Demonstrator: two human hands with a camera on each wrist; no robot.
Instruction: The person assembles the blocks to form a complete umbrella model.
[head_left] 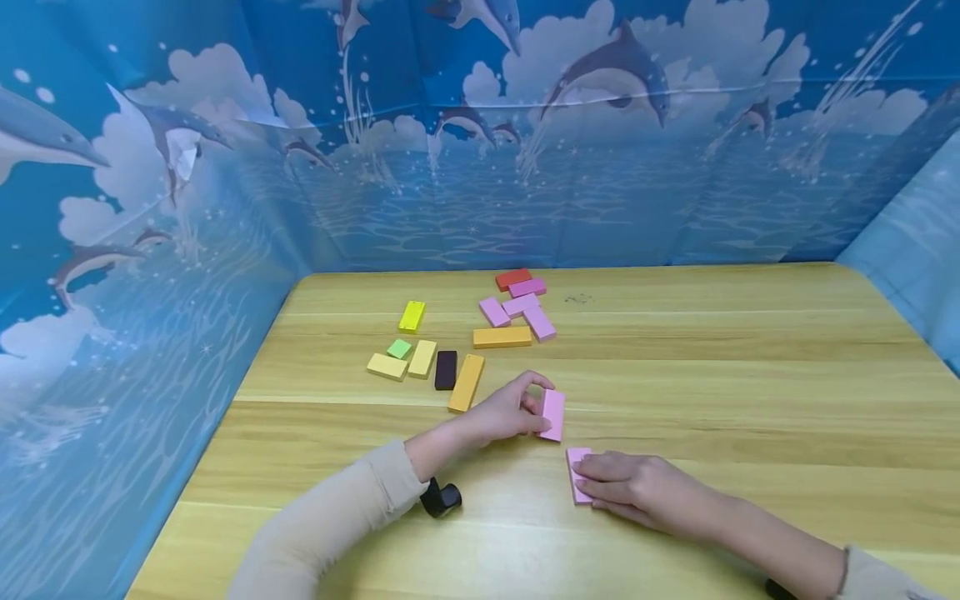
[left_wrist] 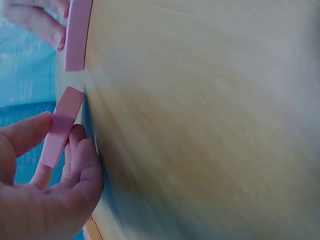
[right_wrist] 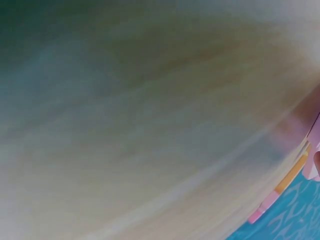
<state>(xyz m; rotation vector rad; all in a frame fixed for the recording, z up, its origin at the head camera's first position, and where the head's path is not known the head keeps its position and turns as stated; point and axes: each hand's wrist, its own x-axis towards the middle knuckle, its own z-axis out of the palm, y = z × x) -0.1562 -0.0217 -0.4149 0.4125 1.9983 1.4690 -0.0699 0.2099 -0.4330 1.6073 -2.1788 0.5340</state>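
My left hand (head_left: 506, 412) pinches a pink block (head_left: 553, 415) between thumb and fingers, over the middle of the table. In the left wrist view this pink block (left_wrist: 63, 127) is tilted, with the thumb on one side and fingertips on the other. Nearer the table's front, a second pink block (head_left: 578, 477) lies under the fingers of my right hand (head_left: 637, 487), which are extended and rest on it. The two pink blocks are apart. The right wrist view mostly shows tabletop, with a pink block (right_wrist: 314, 142) partly in sight at its right edge.
Beyond my left hand lie orange blocks (head_left: 502, 337), a black block (head_left: 446, 370), pale yellow blocks (head_left: 422, 359), a green block (head_left: 399, 348) and a yellow block (head_left: 412, 317). Farther back are several pink blocks (head_left: 521, 305) and a red block (head_left: 513, 278). A dolphin-print curtain (head_left: 480, 200) surrounds the table.
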